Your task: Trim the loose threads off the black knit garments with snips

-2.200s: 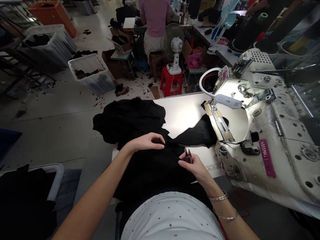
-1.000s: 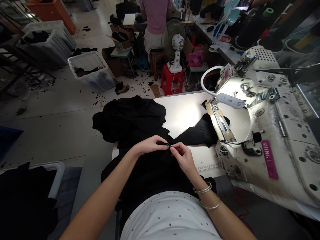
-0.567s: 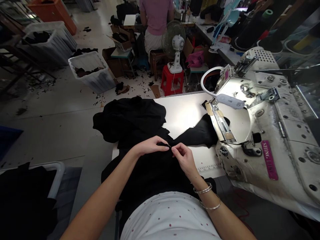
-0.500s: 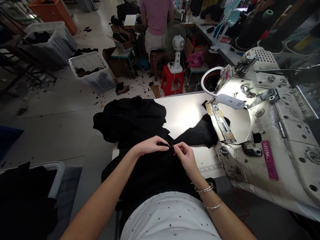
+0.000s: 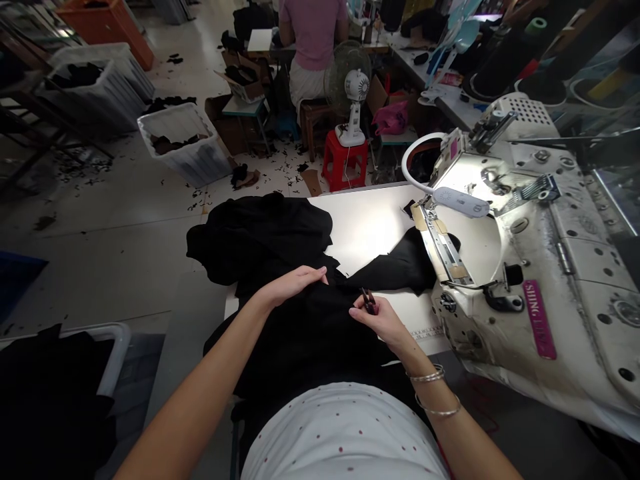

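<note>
My left hand [image 5: 293, 285] is closed on the black fabric [image 5: 300, 340], pinching its edge between thumb and fingers. To its right, my right hand [image 5: 384, 322] grips small dark thread snips [image 5: 369, 301], their tips pointing up and away from me. The snips are just above the fabric, a little apart from my left hand. The black fabric runs from my lap over the white table [image 5: 360, 220], with a heap at the far left. Another part of black cloth [image 5: 407, 263] stretches right, to the sewing machine.
The large sewing machine [image 5: 565, 240] stands at the right, with a small lamp [image 5: 460, 202] over its bed. A bin of black cloth [image 5: 120, 347] is at lower left. Beyond the table are a white fan [image 5: 356, 90] on a red stool [image 5: 345, 163] and a seated person [image 5: 314, 40].
My right hand has come away from the fabric edge, moving right and toward me; the snips now show in it. My left hand has shifted slightly left and away from me, still on the fabric.
</note>
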`<action>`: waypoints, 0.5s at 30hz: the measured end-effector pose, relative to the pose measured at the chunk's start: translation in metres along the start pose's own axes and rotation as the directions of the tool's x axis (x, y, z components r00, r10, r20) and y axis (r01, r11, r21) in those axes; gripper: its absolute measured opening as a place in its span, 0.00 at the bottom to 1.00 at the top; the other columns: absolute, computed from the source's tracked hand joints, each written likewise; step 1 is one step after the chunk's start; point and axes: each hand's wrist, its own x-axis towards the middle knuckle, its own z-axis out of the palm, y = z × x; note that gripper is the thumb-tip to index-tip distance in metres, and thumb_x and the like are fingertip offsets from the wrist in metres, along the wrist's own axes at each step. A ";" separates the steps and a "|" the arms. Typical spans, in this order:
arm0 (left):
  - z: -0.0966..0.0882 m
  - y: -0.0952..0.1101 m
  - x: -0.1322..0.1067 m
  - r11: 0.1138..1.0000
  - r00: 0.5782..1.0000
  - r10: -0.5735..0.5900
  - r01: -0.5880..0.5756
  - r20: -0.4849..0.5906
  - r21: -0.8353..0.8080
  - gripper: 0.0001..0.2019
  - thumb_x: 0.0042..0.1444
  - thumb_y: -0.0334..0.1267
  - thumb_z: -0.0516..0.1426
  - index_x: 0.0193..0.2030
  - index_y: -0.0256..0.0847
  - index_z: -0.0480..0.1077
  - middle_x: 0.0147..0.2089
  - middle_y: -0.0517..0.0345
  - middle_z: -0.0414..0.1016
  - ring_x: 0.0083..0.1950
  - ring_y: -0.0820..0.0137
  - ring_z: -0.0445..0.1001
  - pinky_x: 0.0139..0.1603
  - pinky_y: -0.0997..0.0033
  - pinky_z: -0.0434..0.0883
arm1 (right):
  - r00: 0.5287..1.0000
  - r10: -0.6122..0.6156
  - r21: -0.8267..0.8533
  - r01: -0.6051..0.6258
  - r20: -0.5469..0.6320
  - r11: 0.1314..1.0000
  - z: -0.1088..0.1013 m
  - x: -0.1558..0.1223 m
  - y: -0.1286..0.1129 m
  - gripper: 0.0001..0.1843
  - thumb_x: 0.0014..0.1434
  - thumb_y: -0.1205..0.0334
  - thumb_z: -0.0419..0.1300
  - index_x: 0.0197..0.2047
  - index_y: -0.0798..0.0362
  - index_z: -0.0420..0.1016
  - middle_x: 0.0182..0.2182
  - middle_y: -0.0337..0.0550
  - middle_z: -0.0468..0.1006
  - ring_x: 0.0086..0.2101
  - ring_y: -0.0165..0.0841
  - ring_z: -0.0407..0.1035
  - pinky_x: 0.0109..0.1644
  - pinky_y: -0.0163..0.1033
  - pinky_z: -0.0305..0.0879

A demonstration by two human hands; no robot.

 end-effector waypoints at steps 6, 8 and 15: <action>-0.001 0.003 -0.001 1.000 1.000 -0.013 0.013 0.009 0.027 0.23 0.51 0.57 0.51 0.25 0.35 0.69 0.23 0.63 0.65 0.26 0.77 0.62 0.30 0.76 0.60 | 1.000 -0.006 -0.023 0.007 0.027 1.000 -0.001 -0.001 -0.002 0.17 0.45 0.51 0.62 0.23 0.54 0.62 0.17 0.32 0.53 0.20 0.24 0.47 0.24 0.34 0.44; -0.002 0.002 0.000 0.993 0.999 0.008 -0.014 0.054 0.113 0.21 0.49 0.55 0.54 0.25 0.35 0.70 0.22 0.63 0.64 0.25 0.77 0.60 0.28 0.77 0.58 | 0.998 -0.050 -0.048 0.052 0.036 0.998 -0.001 0.000 -0.001 0.18 0.47 0.49 0.60 0.23 0.54 0.62 0.18 0.33 0.55 0.21 0.25 0.48 0.24 0.34 0.45; 0.003 0.001 0.003 0.958 0.990 0.070 -0.101 0.123 0.267 0.14 0.43 0.46 0.61 0.29 0.34 0.73 0.23 0.64 0.65 0.27 0.77 0.59 0.28 0.77 0.56 | 0.981 -0.193 -0.013 0.193 -0.007 0.981 0.005 0.008 -0.002 0.17 0.61 0.47 0.44 0.35 0.52 0.61 0.21 0.34 0.58 0.24 0.28 0.55 0.28 0.34 0.51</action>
